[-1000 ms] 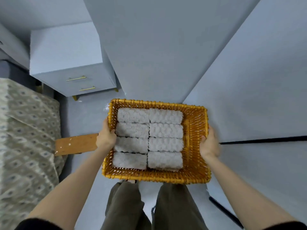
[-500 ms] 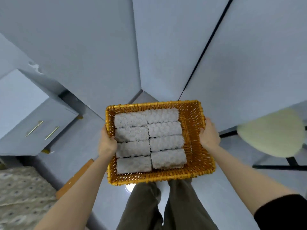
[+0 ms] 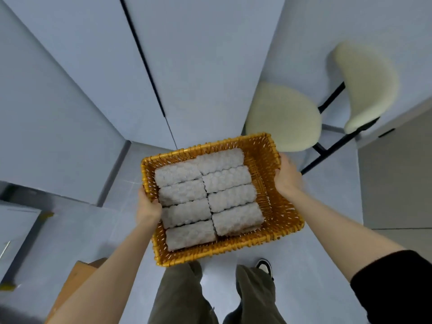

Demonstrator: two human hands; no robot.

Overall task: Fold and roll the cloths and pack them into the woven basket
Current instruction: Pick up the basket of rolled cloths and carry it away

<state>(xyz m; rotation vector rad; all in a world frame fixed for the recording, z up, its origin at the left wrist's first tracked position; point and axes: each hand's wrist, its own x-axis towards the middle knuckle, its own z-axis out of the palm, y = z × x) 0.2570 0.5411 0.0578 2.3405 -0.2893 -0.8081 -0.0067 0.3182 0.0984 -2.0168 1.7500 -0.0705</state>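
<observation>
I hold an orange woven basket [image 3: 275,220] in front of me, above the floor. Several rolled grey-white cloths [image 3: 208,197] lie in it in two tight columns, filling its left and middle; a bare strip runs along its right side. My left hand [image 3: 148,208] grips the basket's left rim, with the thumb over the edge beside the rolls. On the opposite rim my right hand [image 3: 286,177] grips, its fingers curled over the wall.
A cream padded chair [image 3: 284,115] with black legs stands ahead on the right, close to the basket. Pale grey cabinet doors [image 3: 98,73] fill the view ahead. A wooden board [image 3: 74,286] lies low on the left. My legs and one shoe [image 3: 264,268] show below.
My view has swung to the right with the basket still in both hands. The drawer unit and patterned bedding have left the view on the left, and the chair has come in close.
</observation>
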